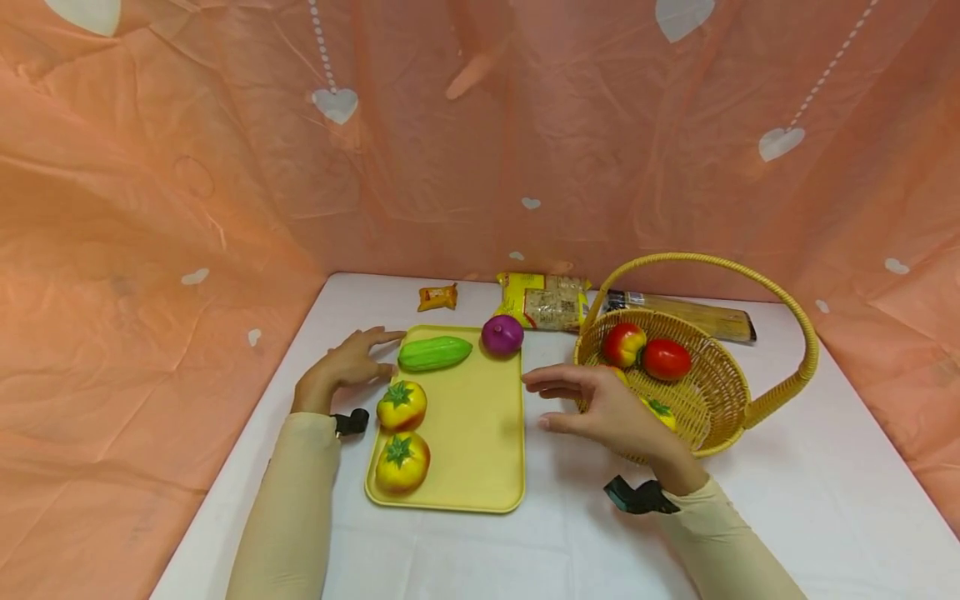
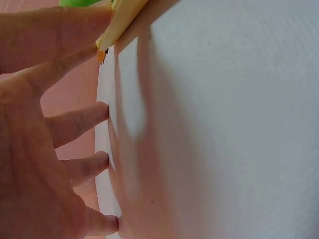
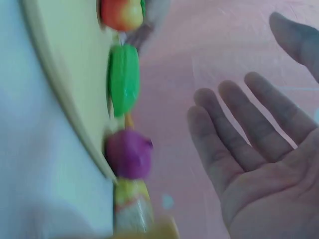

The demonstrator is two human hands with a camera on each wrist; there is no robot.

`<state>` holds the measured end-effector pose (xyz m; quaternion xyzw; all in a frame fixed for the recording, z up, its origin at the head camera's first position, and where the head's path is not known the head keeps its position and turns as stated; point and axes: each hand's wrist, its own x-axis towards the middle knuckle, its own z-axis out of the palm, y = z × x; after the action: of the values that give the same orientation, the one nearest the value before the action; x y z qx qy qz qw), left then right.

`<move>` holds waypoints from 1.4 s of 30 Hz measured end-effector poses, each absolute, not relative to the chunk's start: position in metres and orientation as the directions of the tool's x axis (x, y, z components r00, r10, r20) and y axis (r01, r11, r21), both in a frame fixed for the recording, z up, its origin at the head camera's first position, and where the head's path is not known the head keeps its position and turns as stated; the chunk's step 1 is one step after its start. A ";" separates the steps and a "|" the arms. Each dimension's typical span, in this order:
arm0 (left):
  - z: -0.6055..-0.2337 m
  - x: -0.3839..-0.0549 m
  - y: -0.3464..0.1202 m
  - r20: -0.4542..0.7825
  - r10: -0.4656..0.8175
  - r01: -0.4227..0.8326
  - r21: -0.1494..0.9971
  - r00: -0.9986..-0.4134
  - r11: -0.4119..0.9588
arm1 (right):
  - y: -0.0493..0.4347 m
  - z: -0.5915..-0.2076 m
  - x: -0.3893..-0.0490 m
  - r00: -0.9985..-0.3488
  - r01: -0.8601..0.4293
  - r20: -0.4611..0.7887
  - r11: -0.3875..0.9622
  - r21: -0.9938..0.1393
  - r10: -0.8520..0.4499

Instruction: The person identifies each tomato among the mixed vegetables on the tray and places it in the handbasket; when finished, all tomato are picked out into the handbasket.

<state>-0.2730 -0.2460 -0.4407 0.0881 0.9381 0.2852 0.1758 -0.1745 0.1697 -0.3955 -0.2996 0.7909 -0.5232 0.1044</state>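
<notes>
A yellow tray (image 1: pixel 480 450) lies in the middle of the white table (image 1: pixel 787 500), and the food is being moved between the tray and the basket (image 1: pixel 720 408) on the right side of the table. The left hand (image 1: pixel 348 365) rests flat on the table at the tray's far left corner, with straight fingers that hold nothing. The right hand (image 1: pixel 607 408) hangs in the air between the tray's right edge and the basket, open and empty, with the fingers loose. I think this is the moment between two picks, and the next move needs the right hand to choose one thing and close around it gently, because round food can roll. On the tray sit a green cucumber (image 1: pixel 435 352) and a purple onion (image 1: pixel 502 335) along the far edge, and two yellow tomatoes (image 1: pixel 402 405) near the left edge. A red apple (image 1: pixel 623 343) and a red tomato (image 1: pixel 666 359) lie in the basket. Only the head view shows the basket. The left wrist view shows the fingertips (image 2: pixel 102 112) pressing on the table. The right wrist view shows the empty palm, which the head view hides.
</notes>
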 end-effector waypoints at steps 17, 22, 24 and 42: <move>-0.442 -0.275 -0.246 -0.275 0.265 0.064 0.573 -0.924 0.817 | 0.049 -0.423 -0.234 -0.662 -0.392 0.198 0.108 -0.914 -0.723; -0.441 -0.276 -0.247 -0.272 0.276 0.075 0.574 -0.922 0.816 | 0.027 -0.432 -0.246 -0.667 -0.391 0.208 0.098 -0.915 -0.715; -0.441 -0.276 -0.247 -0.271 0.280 0.080 0.571 -0.921 0.817 | 0.021 -0.436 -0.251 -0.667 -0.389 0.198 0.109 -0.915 -0.718; -0.439 -0.274 -0.247 -0.255 0.296 0.097 0.585 -0.921 0.805 | 0.010 -0.452 -0.257 -0.654 -0.343 -0.032 0.334 -0.878 -0.756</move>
<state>-0.2735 -0.2465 -0.4391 0.1050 0.9349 0.2939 0.1692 -0.2574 0.0095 -0.4524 -0.3498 0.7852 -0.4588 0.2250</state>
